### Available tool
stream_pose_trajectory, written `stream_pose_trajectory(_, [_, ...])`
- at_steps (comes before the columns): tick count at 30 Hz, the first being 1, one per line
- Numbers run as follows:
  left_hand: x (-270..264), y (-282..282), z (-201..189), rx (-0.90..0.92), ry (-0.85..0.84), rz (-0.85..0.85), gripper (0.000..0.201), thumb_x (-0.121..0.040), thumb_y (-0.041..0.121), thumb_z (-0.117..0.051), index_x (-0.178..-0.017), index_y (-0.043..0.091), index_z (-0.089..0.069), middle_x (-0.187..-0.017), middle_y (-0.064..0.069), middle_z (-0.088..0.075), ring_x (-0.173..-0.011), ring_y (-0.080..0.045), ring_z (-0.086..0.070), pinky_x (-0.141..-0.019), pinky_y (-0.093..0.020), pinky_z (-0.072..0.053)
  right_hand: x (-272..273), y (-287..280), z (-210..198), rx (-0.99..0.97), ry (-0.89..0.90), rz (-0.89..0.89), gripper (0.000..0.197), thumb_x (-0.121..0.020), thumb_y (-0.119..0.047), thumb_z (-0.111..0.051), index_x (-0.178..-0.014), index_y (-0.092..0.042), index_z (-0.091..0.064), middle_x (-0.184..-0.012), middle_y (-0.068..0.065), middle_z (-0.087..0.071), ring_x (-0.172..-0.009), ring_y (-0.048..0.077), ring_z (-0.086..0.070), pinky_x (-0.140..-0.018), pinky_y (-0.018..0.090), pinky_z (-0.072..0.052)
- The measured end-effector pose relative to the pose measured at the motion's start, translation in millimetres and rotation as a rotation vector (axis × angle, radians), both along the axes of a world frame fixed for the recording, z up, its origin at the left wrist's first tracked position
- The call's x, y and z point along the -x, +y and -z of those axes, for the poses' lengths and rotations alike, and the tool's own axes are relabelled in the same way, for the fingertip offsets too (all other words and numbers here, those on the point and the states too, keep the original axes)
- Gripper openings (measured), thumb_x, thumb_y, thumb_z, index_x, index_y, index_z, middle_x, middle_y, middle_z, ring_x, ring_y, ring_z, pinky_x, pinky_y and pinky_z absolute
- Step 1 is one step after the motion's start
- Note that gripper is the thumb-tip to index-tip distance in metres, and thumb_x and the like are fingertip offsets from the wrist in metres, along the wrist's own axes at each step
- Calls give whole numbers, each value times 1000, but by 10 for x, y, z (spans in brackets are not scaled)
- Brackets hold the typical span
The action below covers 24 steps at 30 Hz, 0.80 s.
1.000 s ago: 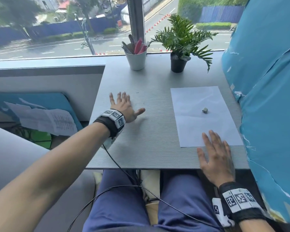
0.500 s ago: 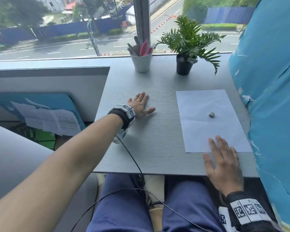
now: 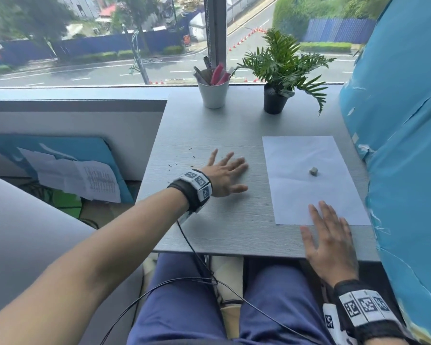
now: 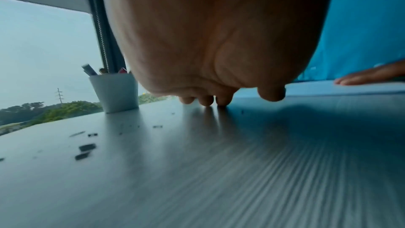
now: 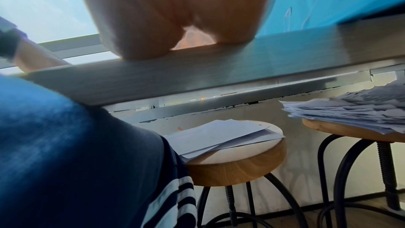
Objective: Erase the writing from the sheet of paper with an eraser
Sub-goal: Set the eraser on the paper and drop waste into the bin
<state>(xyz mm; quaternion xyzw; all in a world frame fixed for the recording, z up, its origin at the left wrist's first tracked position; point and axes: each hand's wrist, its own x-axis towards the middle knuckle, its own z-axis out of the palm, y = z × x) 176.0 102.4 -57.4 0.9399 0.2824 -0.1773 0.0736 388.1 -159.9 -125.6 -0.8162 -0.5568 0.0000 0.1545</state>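
A white sheet of paper (image 3: pixel 309 180) lies on the grey table (image 3: pixel 209 130) at the right, with no writing that I can make out. A small grey eraser (image 3: pixel 313 171) sits loose near the sheet's middle. My left hand (image 3: pixel 228 174) lies flat on the table left of the sheet, fingers spread and pointing toward it; its fingertips (image 4: pixel 206 100) touch the tabletop. My right hand (image 3: pixel 327 235) rests flat at the table's near edge, fingertips on the sheet's near edge. Neither hand holds anything. Dark eraser crumbs (image 3: pixel 182 159) are scattered left of my left hand.
A white cup of pens (image 3: pixel 213 92) and a potted plant (image 3: pixel 276 75) stand at the back by the window. A blue padded wall (image 3: pixel 403 145) borders the table's right side. Under the table are two stools (image 5: pixel 236 153) stacked with papers.
My left hand has slid rightward across the table toward the sheet, turning its fingers to the right. My right hand stays flat at the near edge. The eraser has not moved.
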Motion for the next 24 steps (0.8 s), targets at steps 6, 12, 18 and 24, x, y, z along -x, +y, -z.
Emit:
stream_pose_trajectory(6, [427, 283, 50, -9, 39, -209, 88, -91, 78, -11, -158, 28, 13, -164, 7, 17, -152, -26, 17, -112, -63, 23, 0, 4, 9, 3, 0, -1, 65, -92, -49, -30, -148, -18, -38, -158, 6, -29, -146, 22, -25, -119, 44, -18])
stream_pose_trajectory(12, [571, 94, -205, -97, 193, -430, 103, -87, 84, -10, -158, 11, 7, -166, -4, 15, -151, -29, 20, -109, -62, 26, 12, -1, -16, 1, 0, -5, 65, -92, -49, -28, -149, -17, -37, -158, 7, -28, -147, 22, -24, -120, 43, -16])
stream_pose_trajectory(18, [-6, -603, 36, 0, -8, 292, 86, -92, 77, -12, -158, 27, 11, -164, 6, 17, -149, -22, 24, -113, -58, 26, 4, 5, -21, 2, 10, -5, 66, -91, -49, -28, -147, -16, -39, -158, 8, -29, -146, 24, -26, -120, 43, -15])
stream_pose_trajectory(24, [329, -179, 98, -38, 8, 170, 82, -93, 76, -11, -157, 32, 16, -163, 9, 18, -150, -24, 21, -114, -61, 22, 11, 1, -36, 10, 5, -11, 67, -92, -50, -26, -148, -16, -38, -158, 8, -28, -147, 23, -24, -120, 42, -13])
